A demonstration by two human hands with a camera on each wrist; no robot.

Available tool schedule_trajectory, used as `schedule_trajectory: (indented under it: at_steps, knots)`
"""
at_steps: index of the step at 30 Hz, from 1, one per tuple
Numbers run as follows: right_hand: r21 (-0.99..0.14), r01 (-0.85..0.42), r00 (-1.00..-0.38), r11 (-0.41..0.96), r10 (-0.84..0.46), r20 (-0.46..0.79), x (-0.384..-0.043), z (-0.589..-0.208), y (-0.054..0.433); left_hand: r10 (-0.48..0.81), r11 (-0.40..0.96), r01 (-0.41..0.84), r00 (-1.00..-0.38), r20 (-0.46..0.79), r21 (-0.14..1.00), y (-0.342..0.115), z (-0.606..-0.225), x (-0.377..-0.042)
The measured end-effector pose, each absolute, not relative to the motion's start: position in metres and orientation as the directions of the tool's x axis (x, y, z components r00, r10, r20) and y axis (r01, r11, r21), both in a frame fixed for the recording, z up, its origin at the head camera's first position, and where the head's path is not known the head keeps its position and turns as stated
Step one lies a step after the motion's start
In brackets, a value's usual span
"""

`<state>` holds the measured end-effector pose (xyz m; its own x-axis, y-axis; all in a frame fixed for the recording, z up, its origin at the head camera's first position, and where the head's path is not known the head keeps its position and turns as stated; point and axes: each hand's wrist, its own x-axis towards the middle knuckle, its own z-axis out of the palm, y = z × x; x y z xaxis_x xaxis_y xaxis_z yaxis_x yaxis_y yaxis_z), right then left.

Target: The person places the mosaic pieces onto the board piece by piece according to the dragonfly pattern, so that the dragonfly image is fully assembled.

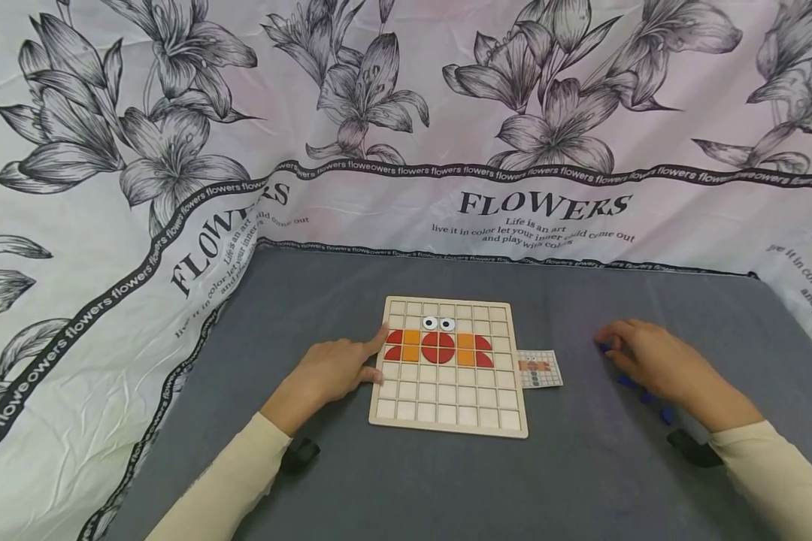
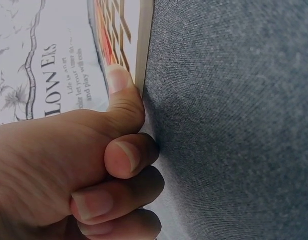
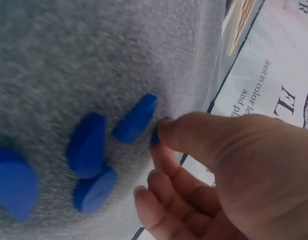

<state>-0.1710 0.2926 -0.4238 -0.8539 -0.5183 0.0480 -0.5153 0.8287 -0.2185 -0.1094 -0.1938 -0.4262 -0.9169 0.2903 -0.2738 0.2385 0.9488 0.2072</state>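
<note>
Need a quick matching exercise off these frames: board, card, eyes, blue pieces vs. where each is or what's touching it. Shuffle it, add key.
Things
1. board
2. card
3. eyes
4. blue pieces

Places and states
A. in cells just above the red circle
B. one pinched in the right grip, others on the table
C. touched at its left edge by the left grip
D. at the board's right edge

Pairs: 1-C, 2-D, 3-A, 4-B
</note>
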Motion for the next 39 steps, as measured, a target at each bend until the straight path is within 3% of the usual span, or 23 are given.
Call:
schedule_trajectory:
  at_steps: [9,24,39]
  knots:
    - [-0.304,-0.522,-0.833,0.797,-0.553,-0.021,-0.184,-0.423,0.297,0.289,0.948,0.236,-0.918,-0.27,0.212,-0.193,-0.426,-0.108]
    - [-0.305,-0.555,-0.828,0.774,-0.549,0.114,-0.174,-0.407,0.286,0.288,0.951,0.241,-0.918,-0.273,0.193,-0.194,-0.424,-0.107]
    - [-0.517,-0.598,-0.774,0.613,-0.609,0.173,-0.152,-0.394,0.195,0.292,0.949,0.242,-0.916,-0.274,0.202,-0.193,-0.425,-0.109]
